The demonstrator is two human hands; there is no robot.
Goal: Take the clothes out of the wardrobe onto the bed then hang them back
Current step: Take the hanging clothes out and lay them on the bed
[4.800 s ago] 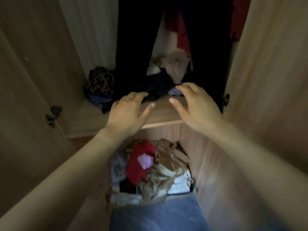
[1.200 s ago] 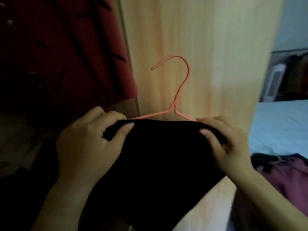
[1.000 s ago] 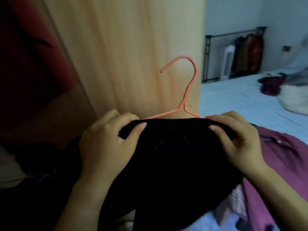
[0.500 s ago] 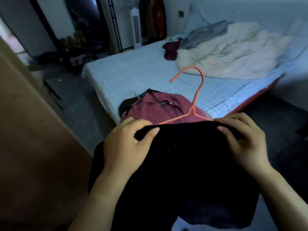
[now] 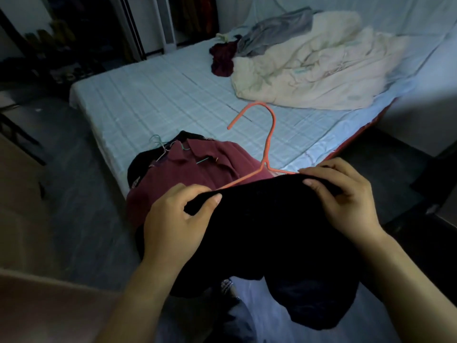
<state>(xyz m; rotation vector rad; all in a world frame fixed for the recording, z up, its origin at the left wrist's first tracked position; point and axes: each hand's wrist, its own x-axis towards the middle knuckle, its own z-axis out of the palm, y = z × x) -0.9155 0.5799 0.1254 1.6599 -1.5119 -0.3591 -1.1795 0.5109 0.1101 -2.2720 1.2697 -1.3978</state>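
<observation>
Black garment [image 5: 272,231] on orange hanger [image 5: 269,134] is gripped at both ends of the hanger bar; left hand [image 5: 173,219] is curled round the fabric, thumb on top; right hand [image 5: 346,196] is clamped on the other end, fingers over the cloth; hook is left free, pointing up and away. Within the last second the view has been swung off the wardrobe panel and onto the bed [image 5: 160,100]; the grip has been kept unchanged. Garment is now held in the air at the bed's near corner, just in front of the maroon shirt [image 5: 197,169] already laid there with other hangers. Judged: take-out phase; carry nearly done; laying down not yet done; hanging back not begun. Cream duvet [image 5: 309,65], grey garment [image 5: 277,28] and dark red cloth [image 5: 222,58] are seen farther up the bed.
</observation>
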